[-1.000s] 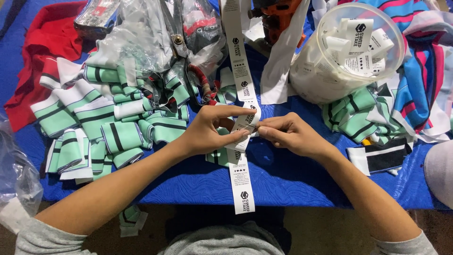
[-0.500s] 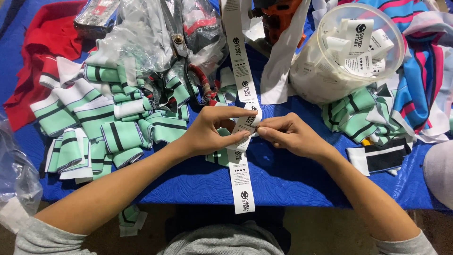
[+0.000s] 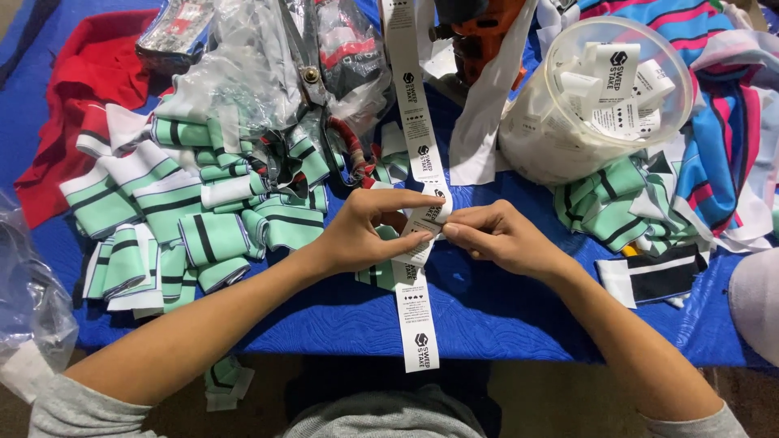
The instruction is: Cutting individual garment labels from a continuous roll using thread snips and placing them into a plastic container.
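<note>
A long white printed label strip [image 3: 416,158] runs from the top of the view down over the blue table [image 3: 503,316] and hangs past its front edge. My left hand [image 3: 369,231] pinches the strip from the left, thumb and forefinger on a fold at its middle. From the right, my right hand [image 3: 495,235] holds the same fold with its fingertips. The two hands almost touch. A mint-green, white and black striped fabric piece [image 3: 377,272] lies under my left hand.
Several mint-striped fabric cuffs [image 3: 187,219] are piled at left beside red cloth [image 3: 73,105]. Clear plastic bags [image 3: 243,73] and scissors [image 3: 312,89] lie behind them. A clear tub of cut labels [image 3: 604,89] stands at right, with more striped pieces [image 3: 617,203] and colourful fabric [image 3: 722,138].
Both hands stay at the fold of the label strip with only slight finger movement. Nothing else has moved.
</note>
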